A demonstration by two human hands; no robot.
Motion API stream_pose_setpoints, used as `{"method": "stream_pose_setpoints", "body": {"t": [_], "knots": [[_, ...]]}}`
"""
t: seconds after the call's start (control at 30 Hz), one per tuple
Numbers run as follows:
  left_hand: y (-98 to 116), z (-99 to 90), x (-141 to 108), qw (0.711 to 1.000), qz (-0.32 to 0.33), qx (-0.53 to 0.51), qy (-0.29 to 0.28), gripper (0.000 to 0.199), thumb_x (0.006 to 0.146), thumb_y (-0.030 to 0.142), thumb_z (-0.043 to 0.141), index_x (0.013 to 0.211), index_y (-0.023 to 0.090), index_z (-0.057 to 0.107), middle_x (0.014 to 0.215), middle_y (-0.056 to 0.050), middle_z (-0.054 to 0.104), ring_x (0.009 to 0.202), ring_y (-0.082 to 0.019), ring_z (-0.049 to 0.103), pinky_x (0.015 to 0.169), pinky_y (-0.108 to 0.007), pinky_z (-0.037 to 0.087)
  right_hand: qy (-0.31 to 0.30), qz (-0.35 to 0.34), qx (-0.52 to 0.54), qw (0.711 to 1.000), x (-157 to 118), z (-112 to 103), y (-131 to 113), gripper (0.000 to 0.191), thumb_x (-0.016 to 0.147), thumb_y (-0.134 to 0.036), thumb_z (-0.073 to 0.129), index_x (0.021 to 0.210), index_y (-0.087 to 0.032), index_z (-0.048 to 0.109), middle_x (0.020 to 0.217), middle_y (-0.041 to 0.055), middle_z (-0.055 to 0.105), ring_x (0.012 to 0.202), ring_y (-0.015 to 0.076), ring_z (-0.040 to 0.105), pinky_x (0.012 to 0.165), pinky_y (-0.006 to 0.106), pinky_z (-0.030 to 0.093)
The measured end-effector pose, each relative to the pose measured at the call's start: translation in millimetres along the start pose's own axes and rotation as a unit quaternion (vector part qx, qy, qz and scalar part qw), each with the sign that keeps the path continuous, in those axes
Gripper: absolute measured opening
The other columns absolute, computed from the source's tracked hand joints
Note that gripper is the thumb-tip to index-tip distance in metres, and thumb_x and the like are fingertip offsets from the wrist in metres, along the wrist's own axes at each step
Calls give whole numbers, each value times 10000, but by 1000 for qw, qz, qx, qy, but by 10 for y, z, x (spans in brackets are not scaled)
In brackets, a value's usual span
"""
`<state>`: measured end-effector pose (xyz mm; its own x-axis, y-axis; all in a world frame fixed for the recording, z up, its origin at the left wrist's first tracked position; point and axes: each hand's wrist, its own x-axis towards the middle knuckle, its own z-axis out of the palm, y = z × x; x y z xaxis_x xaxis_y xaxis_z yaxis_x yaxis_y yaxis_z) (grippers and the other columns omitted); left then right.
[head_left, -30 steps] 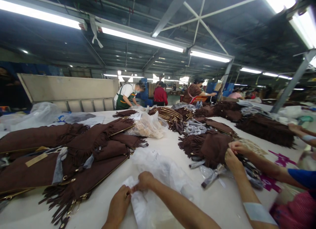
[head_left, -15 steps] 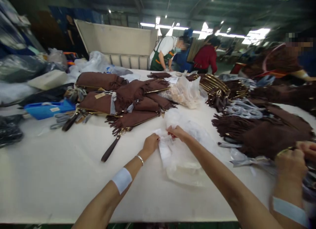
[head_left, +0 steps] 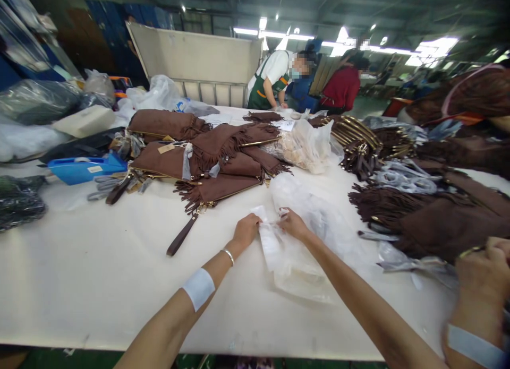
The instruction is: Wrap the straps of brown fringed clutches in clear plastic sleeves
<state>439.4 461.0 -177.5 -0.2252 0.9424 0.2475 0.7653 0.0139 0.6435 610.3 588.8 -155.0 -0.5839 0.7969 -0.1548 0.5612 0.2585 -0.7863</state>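
Observation:
My left hand [head_left: 246, 230], with a silver bangle on its wrist, pinches the near-left edge of a thin translucent plastic bag [head_left: 306, 273]. A pale strip [head_left: 270, 247] runs down that side of the bag; whether it is paper or folded plastic I cannot tell. My right hand [head_left: 292, 224] is closed on the same bag just to the right, with a bit of plastic bunched between the two hands. The rest of the bag lies crumpled on the white table [head_left: 131, 284]. Just beyond my left hand is a brown fringed pouch [head_left: 235, 191] with a dark wrist strap [head_left: 182, 235].
More brown fringed pouches [head_left: 159, 159] are piled beyond, near a blue tape dispenser [head_left: 85, 170]. A filled plastic bag [head_left: 306, 146] stands behind. At right, a co-worker's hand [head_left: 484, 271] is beside brown pouches [head_left: 438, 225]. Another person [head_left: 274, 82] leans over the far side.
My right hand has shifted slightly right and down, and the plastic between my hands looks more stretched. The camera view has turned a little to the left.

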Motion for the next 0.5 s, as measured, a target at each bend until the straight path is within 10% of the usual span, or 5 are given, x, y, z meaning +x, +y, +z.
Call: {"method": "stream_pose_setpoints", "body": {"t": [0.5], "knots": [[15, 0, -40, 1000, 14, -21, 13, 279, 795, 1, 486, 911, 169, 677, 963, -60, 652, 888, -210, 605, 830, -311, 472, -90, 55, 121, 987, -13, 161, -194, 244, 826, -203, 469, 994, -107, 617, 655, 16, 605, 556, 128, 566, 579, 228, 480]]}}
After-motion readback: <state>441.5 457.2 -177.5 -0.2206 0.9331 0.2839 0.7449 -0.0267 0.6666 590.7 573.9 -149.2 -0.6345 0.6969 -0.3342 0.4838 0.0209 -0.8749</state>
